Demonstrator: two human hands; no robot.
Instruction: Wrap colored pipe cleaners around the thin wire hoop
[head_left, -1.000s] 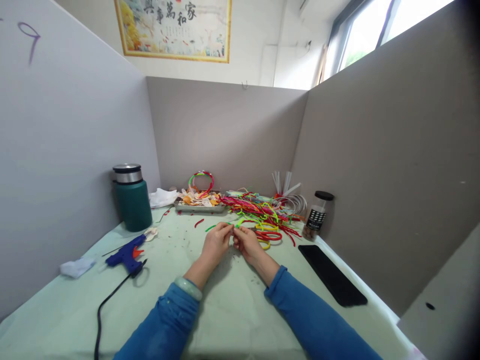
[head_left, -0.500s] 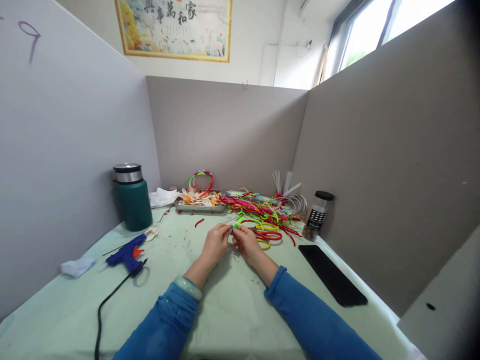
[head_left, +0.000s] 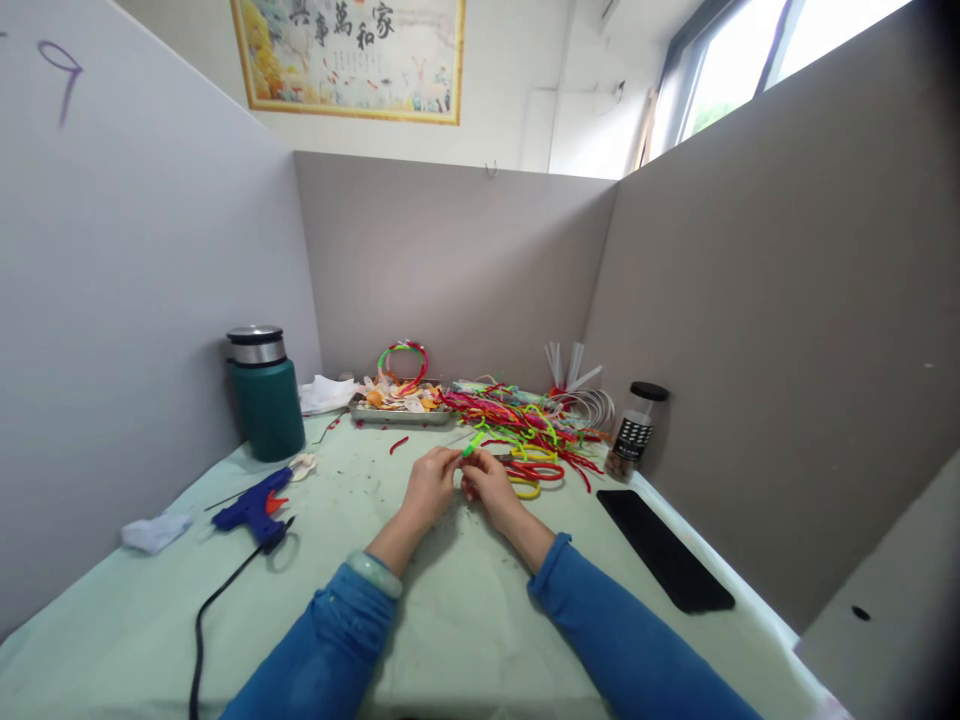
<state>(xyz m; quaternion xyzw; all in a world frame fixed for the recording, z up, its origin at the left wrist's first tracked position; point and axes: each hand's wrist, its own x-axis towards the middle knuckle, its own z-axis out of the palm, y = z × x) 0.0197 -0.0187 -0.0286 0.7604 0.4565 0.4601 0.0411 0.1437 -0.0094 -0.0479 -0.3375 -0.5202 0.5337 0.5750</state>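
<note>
My left hand (head_left: 429, 487) and my right hand (head_left: 487, 487) meet over the middle of the table, fingertips pinched together on a short bright green pipe cleaner (head_left: 472, 446). Its free end pokes up to the right, above my right thumb. Just beyond my hands lies a tangle of red, yellow and green pipe cleaners (head_left: 525, 425). Both arms wear blue sleeves, and a pale bangle sits on my left wrist.
A blue glue gun (head_left: 251, 509) with a black cord lies at the left, near a white cloth (head_left: 154, 532) and a green flask (head_left: 264, 394). A metal tray (head_left: 397, 413) of petals stands at the back, a black-capped jar (head_left: 634, 431) and a black phone (head_left: 664, 548) at the right.
The green pipe cleaner's left end, which stuck out past my left hand, has been drawn in between my fingers. Both hands have stayed in nearly the same place.
</note>
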